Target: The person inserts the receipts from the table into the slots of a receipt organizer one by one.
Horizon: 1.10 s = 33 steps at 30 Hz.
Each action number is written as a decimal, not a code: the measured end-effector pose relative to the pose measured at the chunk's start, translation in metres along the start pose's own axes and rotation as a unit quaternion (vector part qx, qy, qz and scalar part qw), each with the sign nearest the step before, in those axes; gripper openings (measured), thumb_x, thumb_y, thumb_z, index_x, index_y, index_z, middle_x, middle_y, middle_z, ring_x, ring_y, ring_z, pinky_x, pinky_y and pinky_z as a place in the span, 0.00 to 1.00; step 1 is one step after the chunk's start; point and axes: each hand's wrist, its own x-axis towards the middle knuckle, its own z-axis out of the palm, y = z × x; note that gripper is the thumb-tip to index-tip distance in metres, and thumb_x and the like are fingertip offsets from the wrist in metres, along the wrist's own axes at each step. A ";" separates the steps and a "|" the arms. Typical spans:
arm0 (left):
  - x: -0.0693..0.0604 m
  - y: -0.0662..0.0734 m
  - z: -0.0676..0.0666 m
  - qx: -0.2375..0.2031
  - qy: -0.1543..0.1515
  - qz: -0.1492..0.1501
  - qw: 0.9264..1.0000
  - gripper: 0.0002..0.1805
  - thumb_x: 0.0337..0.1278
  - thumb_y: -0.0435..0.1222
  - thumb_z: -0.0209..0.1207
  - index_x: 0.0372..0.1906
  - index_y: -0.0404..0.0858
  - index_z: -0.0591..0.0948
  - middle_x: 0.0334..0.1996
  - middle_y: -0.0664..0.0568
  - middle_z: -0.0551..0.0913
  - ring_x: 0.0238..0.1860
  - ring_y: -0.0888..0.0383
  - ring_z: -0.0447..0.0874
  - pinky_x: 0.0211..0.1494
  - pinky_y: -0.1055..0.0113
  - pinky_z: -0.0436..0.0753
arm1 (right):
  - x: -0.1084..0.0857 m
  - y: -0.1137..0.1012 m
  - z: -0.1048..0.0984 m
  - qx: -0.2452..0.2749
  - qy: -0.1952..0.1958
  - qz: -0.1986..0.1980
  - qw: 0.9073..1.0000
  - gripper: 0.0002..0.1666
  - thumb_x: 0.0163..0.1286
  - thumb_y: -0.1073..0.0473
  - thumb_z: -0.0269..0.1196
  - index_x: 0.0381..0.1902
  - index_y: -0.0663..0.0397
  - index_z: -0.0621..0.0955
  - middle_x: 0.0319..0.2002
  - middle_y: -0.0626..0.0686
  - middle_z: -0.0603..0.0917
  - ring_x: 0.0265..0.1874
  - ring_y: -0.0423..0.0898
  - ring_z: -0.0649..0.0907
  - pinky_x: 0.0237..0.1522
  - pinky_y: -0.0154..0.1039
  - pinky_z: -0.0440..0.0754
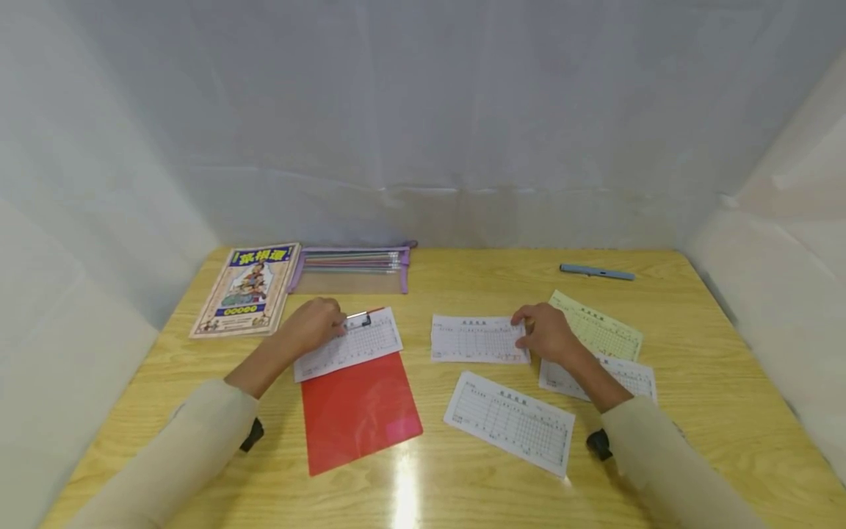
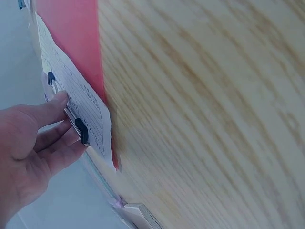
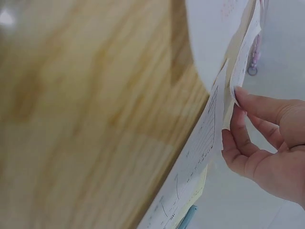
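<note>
My left hand (image 1: 317, 325) grips the metal clip (image 1: 358, 319) at the top of a red clipboard (image 1: 360, 411), thumb on one side and fingers on the other in the left wrist view. A white printed form (image 1: 363, 344) lies over the board's upper part, by the clip. With thumb and fingers my right hand (image 1: 548, 334) pinches the right end of another white form (image 1: 472, 339). Below and beside that hand are a third white form (image 1: 510, 422), a fourth one (image 1: 628, 377) partly under my wrist, and a yellow form (image 1: 604, 330).
At the back left lies a comic-style book (image 1: 247, 290), beside a clear, purple-edged pencil pouch (image 1: 350, 283) with several pencils in it. A blue-grey pen (image 1: 597, 272) rests at the back right. Pale sheeting (image 1: 423, 132) rises behind the wooden table (image 1: 218, 441).
</note>
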 end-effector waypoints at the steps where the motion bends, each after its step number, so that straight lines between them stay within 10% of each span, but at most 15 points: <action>1: 0.000 0.000 0.000 0.000 -0.001 -0.001 1.000 0.06 0.53 0.34 0.64 0.25 0.37 0.83 0.24 0.50 0.79 0.26 0.58 0.72 0.32 0.65 0.76 | 0.000 0.001 0.000 0.004 0.005 0.002 1.000 0.18 0.54 0.68 0.69 0.44 0.59 0.81 0.41 0.59 0.81 0.37 0.50 0.81 0.30 0.36 0.78; 20: -0.001 0.000 0.000 0.005 0.013 0.008 1.000 0.07 0.50 0.34 0.65 0.23 0.37 0.82 0.24 0.49 0.79 0.26 0.56 0.75 0.33 0.62 0.77 | -0.001 0.002 -0.012 0.113 -0.020 0.008 0.993 0.18 0.65 0.59 0.62 0.53 0.56 0.79 0.57 0.64 0.76 0.44 0.54 0.83 0.34 0.37 0.79; 33: 0.000 0.003 -0.003 0.005 -0.002 -0.005 1.000 0.06 0.51 0.35 0.65 0.26 0.36 0.83 0.25 0.49 0.80 0.27 0.57 0.75 0.34 0.63 0.78 | 0.004 -0.024 -0.018 0.232 -0.050 -0.020 0.971 0.20 0.67 0.56 0.60 0.55 0.55 0.78 0.60 0.59 0.74 0.49 0.51 0.80 0.50 0.51 0.79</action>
